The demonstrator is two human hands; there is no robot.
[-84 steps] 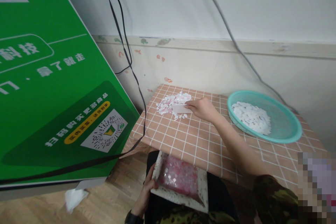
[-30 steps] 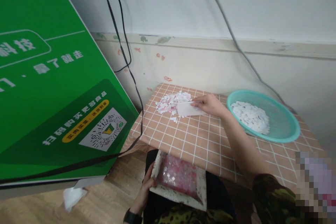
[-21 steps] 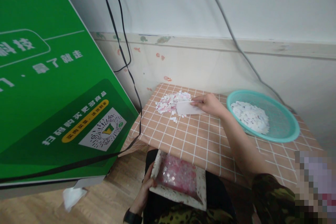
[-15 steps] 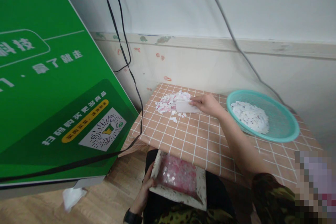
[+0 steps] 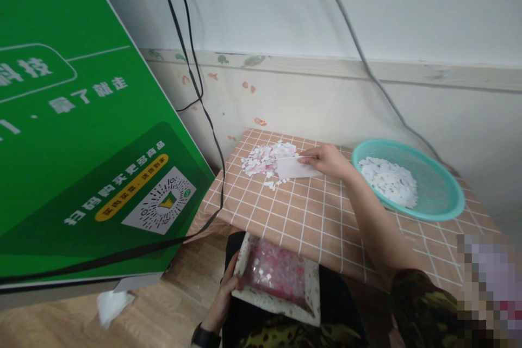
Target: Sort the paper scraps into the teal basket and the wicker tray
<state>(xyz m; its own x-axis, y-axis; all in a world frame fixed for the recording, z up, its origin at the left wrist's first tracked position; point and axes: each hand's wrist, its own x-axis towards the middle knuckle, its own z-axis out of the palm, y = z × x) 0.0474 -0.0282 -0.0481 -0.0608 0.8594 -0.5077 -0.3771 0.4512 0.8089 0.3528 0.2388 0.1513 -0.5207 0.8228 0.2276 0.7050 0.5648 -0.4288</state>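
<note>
One worktop (image 5: 281, 204), covered in brown with white grid lines, stands against a pale wall (image 5: 305, 109) marked with reddish and green smudges. On its far left part lies a pile of white and pink scraps (image 5: 266, 159); just beside it our right grip (image 5: 328, 160) pinches a white card (image 5: 294, 167) between thumb and fingers. Toward the right sits a turquoise mesh basket (image 5: 442, 196) with whitish scraps piled in its left side. Below the near edge, over our lap, our left grip (image 5: 227, 289) clasps the left rim of a stained, pale-rimmed tray (image 5: 281, 307) with glossy pink contents. At left we see a green panel (image 5: 81, 136); a dark strap (image 5: 122, 256) crosses it. A grey cable (image 5: 346, 15) slants down the wall, and something white (image 5: 113, 305) lies on the wood-patterned floor (image 5: 171, 310).
</note>
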